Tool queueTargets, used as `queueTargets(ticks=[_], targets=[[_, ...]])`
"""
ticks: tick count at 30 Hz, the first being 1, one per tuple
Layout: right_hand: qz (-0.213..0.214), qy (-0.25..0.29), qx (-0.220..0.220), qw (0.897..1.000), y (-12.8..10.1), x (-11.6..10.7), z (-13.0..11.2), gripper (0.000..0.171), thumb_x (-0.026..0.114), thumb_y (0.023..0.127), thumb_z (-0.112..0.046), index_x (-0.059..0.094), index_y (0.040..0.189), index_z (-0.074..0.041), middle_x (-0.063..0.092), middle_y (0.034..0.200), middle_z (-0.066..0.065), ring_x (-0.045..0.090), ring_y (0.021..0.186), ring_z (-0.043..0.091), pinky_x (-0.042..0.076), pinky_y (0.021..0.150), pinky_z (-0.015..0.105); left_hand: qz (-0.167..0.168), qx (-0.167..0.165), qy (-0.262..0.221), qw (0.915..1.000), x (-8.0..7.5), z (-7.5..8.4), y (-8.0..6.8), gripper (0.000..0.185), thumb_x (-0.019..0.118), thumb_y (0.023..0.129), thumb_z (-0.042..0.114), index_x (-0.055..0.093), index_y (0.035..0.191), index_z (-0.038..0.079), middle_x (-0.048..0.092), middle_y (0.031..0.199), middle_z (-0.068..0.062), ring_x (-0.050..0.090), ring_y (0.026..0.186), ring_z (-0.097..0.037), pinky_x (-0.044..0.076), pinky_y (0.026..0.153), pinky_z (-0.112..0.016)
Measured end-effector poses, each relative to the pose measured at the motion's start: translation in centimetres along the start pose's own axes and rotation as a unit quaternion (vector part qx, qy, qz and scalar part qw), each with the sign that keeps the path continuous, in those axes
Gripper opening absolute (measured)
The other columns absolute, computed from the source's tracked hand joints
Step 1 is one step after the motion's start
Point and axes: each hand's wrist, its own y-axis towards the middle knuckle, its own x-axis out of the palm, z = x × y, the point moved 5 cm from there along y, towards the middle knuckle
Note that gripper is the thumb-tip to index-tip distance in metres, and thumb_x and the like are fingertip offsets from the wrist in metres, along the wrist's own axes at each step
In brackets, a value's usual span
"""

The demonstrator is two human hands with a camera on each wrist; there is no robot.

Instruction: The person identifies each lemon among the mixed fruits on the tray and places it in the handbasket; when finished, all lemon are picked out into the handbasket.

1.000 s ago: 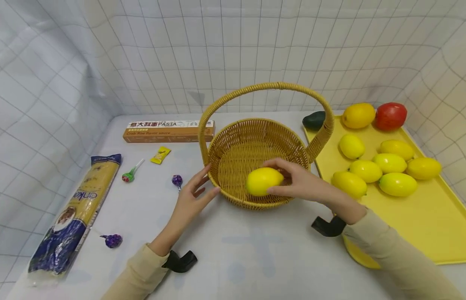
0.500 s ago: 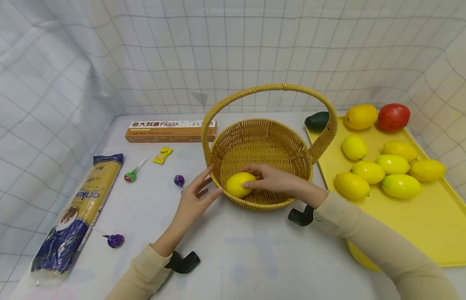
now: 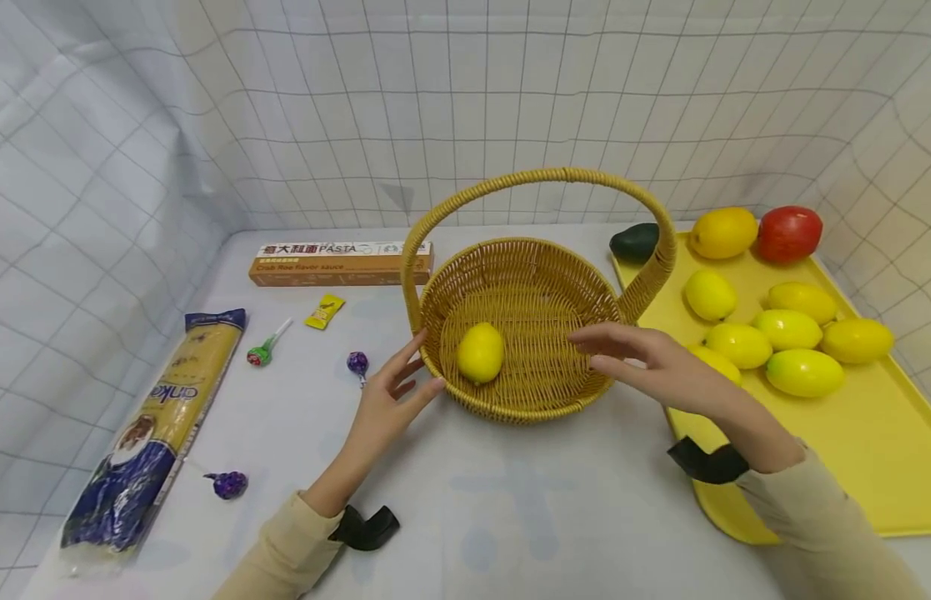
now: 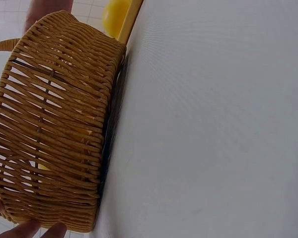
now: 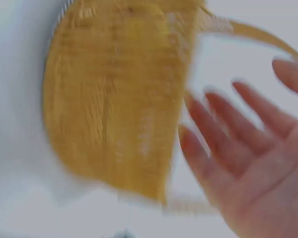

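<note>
A yellow lemon [image 3: 480, 353] lies in the left front part of a round wicker basket [image 3: 525, 411] with a tall arched handle. My left hand [image 3: 387, 405] rests against the basket's left front, fingertips at the rim and outer wall, fingers extended. From the left wrist view, its fingertips [image 4: 54, 230] meet the woven side. Over the basket's right rim hovers my right hand [image 3: 660, 372], fingers spread and holding nothing. The right wrist view, blurred, has that open palm [image 5: 253, 148] beside the basket wall [image 5: 114, 99].
On the right a yellow tray [image 3: 833, 450] bears several lemons [image 3: 804, 372], a yellow-orange fruit [image 3: 723, 232] and a red fruit [image 3: 789, 234]; a dark green avocado [image 3: 634, 242] sits at its corner. Leftward lie a pasta box [image 3: 341, 268], a pasta bag [image 3: 150, 429], a yellow-wrapped candy [image 3: 325, 311] and several lollipops [image 3: 228, 484].
My right hand carried the lemon left into the basket, let it go and drew back right over the rim. The left hand stayed at the basket's edge.
</note>
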Motion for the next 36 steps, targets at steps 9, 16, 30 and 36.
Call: queueTargets(ticks=[9, 16, 30, 36], targets=[[0.104, 0.002, 0.074, 0.992, -9.1, -7.1, 5.3, 0.034, 0.042, 0.099, -0.002, 0.049, 0.132, -0.002, 0.053, 0.127, 0.01, 0.049, 0.113, 0.01, 0.041, 0.085, 0.014, 0.0, -0.007, 0.002, 1.0, -0.1, 0.2, 0.0, 0.063, 0.066, 0.089, 0.015, 0.038, 0.145, 0.014, 0.035, 0.146, 0.001, 0.045, 0.122, -0.025, 0.039, 0.097, -0.048], [0.11, -0.017, 0.145, 0.983, -10.4, -7.5, 8.9, 0.037, 0.049, 0.098, -0.01, 0.047, 0.134, 0.0, 0.052, 0.129, 0.001, 0.045, 0.111, -0.002, 0.038, 0.081, 0.009, -0.002, -0.006, -0.002, 1.0, -0.1, 0.1, 0.0, 0.062, 0.065, 0.089, 0.012, 0.038, 0.145, 0.013, 0.035, 0.146, 0.0, 0.046, 0.121, -0.027, 0.038, 0.097, -0.05], [-0.029, -0.134, 0.038, 0.99, -9.3, -3.8, 5.1, 0.055, 0.073, 0.083, -0.016, 0.049, 0.132, -0.014, 0.051, 0.127, 0.002, 0.043, 0.113, 0.009, 0.031, 0.092, 0.013, -0.004, -0.007, -0.001, 1.0, 0.0, 0.1, 0.0, 0.063, 0.066, 0.089, 0.014, 0.038, 0.145, 0.015, 0.036, 0.145, 0.001, 0.049, 0.118, -0.025, 0.04, 0.096, -0.046], [-0.12, -0.024, -0.08, 0.989, -6.7, -2.4, 0.7, 0.064, 0.068, 0.083, 0.001, 0.039, 0.14, -0.009, 0.046, 0.135, 0.005, 0.044, 0.118, 0.015, 0.036, 0.095, 0.019, -0.006, -0.01, -0.007, 0.9999, 0.0, 0.1, 0.0, 0.063, 0.066, 0.089, 0.014, 0.038, 0.145, 0.017, 0.036, 0.145, 0.002, 0.05, 0.117, -0.025, 0.04, 0.096, -0.045]])
